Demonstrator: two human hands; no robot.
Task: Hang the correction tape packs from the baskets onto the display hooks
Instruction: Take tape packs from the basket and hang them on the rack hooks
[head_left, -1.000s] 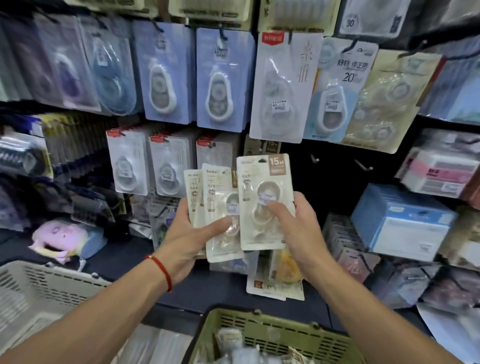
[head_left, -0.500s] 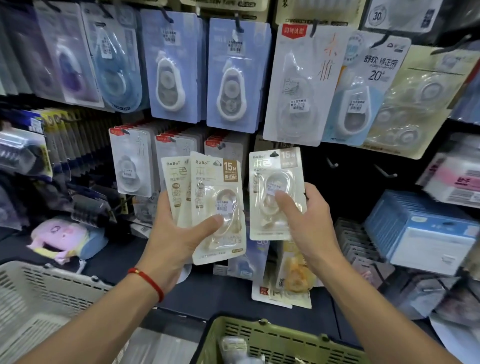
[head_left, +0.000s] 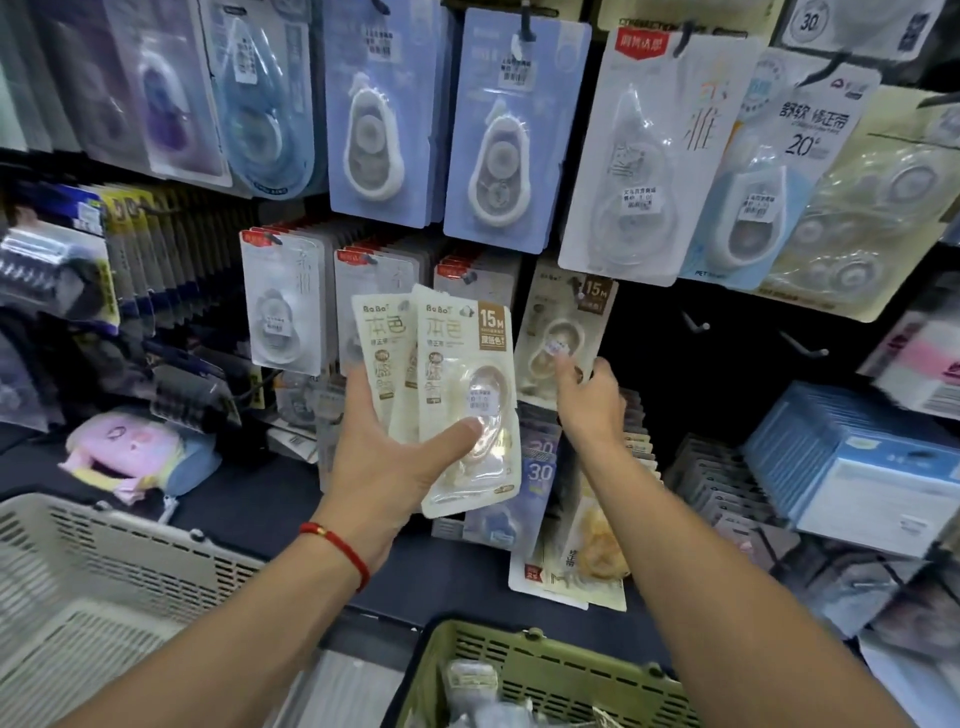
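Left hand (head_left: 384, 457) gripping a fan of glossy cream tape packs (head_left: 467, 400), thumb across the clear blister. Right hand (head_left: 589, 397) pinching one flat card pack (head_left: 563, 332) on its hook (head_left: 576, 291). Bare hooks (head_left: 696, 325) just right, against dark board. Slotted green basket (head_left: 519, 670) below.

cream correction tape packs (head_left: 467, 405) fanned upright in my left hand (head_left: 387, 462); a matching pack (head_left: 563, 332) hangs on a display hook (head_left: 576, 288), my right hand (head_left: 589, 395) pinching its lower edge.
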